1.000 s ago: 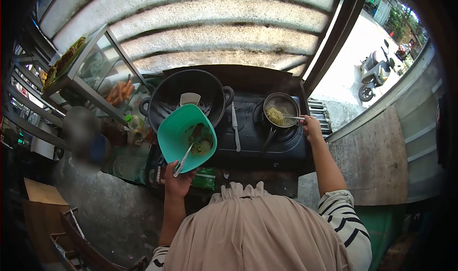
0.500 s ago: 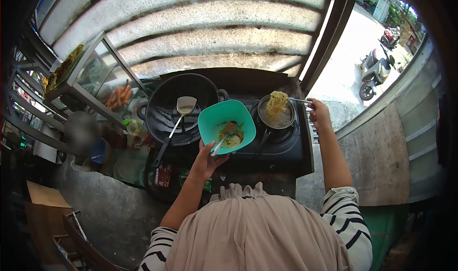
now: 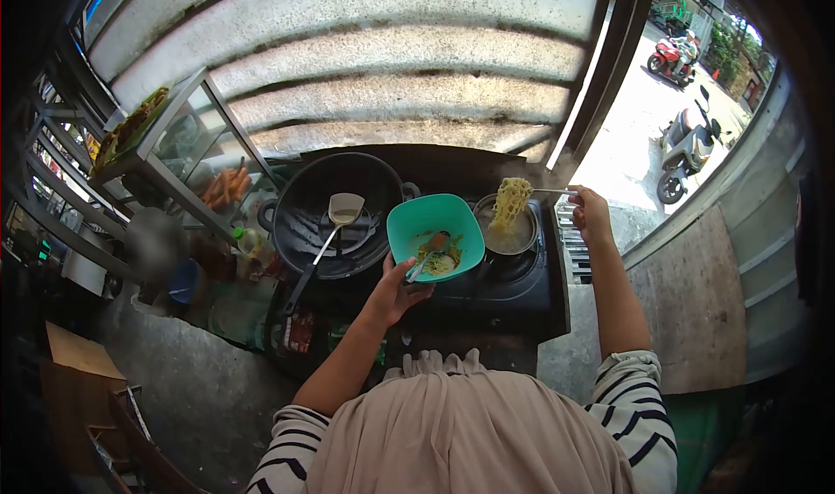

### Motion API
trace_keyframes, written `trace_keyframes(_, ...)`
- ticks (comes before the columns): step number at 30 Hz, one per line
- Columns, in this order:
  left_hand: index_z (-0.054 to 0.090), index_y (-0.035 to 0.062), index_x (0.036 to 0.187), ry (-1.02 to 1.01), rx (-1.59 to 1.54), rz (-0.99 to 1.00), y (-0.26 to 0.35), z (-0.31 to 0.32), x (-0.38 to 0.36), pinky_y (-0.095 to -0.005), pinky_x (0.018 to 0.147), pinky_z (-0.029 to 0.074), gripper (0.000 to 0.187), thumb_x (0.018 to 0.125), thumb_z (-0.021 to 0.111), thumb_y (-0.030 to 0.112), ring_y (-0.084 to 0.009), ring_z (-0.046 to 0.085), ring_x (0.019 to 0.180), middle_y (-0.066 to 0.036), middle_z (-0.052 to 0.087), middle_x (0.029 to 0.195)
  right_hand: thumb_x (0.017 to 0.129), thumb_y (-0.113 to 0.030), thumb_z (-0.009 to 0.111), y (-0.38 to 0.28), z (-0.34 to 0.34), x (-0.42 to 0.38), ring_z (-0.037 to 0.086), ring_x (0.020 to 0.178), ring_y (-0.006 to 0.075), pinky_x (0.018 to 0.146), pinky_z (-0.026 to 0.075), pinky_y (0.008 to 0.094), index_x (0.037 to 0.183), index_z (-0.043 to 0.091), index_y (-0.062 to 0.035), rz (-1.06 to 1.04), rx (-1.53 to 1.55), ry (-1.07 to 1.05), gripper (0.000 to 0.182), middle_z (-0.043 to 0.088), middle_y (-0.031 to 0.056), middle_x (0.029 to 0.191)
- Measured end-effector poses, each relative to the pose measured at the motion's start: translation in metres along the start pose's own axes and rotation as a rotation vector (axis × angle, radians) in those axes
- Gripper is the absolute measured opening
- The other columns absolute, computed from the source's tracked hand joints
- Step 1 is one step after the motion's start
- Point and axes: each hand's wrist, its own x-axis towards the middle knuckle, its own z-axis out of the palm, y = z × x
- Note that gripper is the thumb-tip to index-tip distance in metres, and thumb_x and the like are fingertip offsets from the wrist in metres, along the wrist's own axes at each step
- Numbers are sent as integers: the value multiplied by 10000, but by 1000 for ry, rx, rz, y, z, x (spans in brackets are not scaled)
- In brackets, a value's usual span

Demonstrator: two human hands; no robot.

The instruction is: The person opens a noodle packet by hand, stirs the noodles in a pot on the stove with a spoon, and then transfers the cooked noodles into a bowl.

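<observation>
My left hand [image 3: 397, 296] grips the near edge of a turquoise bowl [image 3: 409, 224], which is tilted so its inside shows. In the bowl lie a metal spoon [image 3: 424, 266], chopped greens and pale and reddish seasoning. Closed round a thin metal utensil [image 3: 550, 190], my right hand [image 3: 591, 216] is to the right of the small pot. A clump of yellow noodles [image 3: 511, 203] hangs from the utensil and hides its far end. Directly below, the pot [image 3: 532, 243] holds cloudy liquid on the black stove [image 3: 522, 307]; the noodles' lower end reaches down to it.
Left of the bowl, a large black wok [image 3: 291, 181] holds a spatula [image 3: 344, 209]. A glass case [image 3: 200, 129] with orange sausage-like pieces [image 3: 228, 187] stands further left. A green-capped bottle [image 3: 248, 237] is beside the wok. Scooters [image 3: 691, 142] are outside at right.
The bowl in my left hand has moved right, closer to the pot. My right hand still holds the noodles up, slightly further right. Outside, a red scooter with a rider has come nearer.
</observation>
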Motion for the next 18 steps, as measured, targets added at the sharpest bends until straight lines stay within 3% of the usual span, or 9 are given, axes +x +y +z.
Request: trace_keyframes(18,139,214,1366,37,72,-17,8,5,29,-437,896,449,755,802,630,327,-328,470,1102,-135,302,1307,911,-195,454,-60,13,-13,305,371,29,314,204,177,976,594,-8,-107,13,-35,243,555,34,715)
